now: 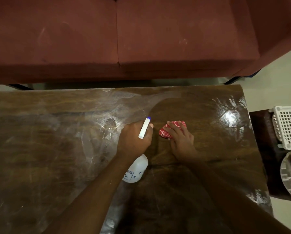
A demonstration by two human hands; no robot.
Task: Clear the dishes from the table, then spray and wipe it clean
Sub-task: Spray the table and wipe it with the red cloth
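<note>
The spray bottle was gripped by the left hand over the desk centre. At that hand's three o'clock, the red cloth was pressed onto the desk under the flat, unclenched right hand.

Two arms in shot, and both are uncovered. The long bare left forearm runs up from the bottom edge with skin showing to the wrist, as does the bare right forearm. The ungloved left hand has one fingernail catching the light, and the ungloved right hand is bare as well.
</note>
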